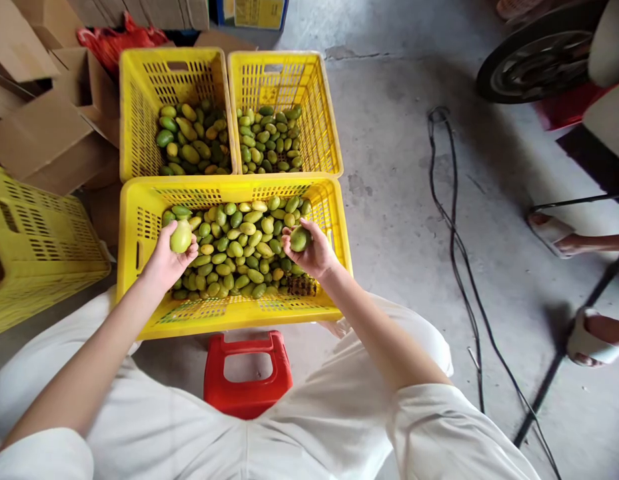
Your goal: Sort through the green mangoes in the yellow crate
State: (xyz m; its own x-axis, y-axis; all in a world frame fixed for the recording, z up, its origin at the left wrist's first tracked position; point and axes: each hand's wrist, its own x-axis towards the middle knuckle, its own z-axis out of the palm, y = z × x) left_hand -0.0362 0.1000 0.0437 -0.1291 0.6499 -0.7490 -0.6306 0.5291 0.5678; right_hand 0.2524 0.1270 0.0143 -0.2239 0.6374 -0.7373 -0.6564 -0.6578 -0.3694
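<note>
My left hand (170, 263) is closed around a pale yellow-green mango (181, 237), held over the left part of the front yellow crate (229, 321). On the right side of that crate, my right hand (319, 253) cups a darker green mango (300, 239) with the fingers curled about it. Beneath both hands lie many small green and yellowish mangoes (239, 250). A dark, patterned piece (302, 287) shows at the crate's lower right; what it is I cannot make out.
Two more yellow crates, a left one (139, 113) and a right one (329, 127), hold mangoes behind. A yellow crate (49, 240) and cardboard boxes (44, 133) stand left. A red stool (246, 393) is below me. Black cables (454, 227) and another person's feet (602, 330) are right.
</note>
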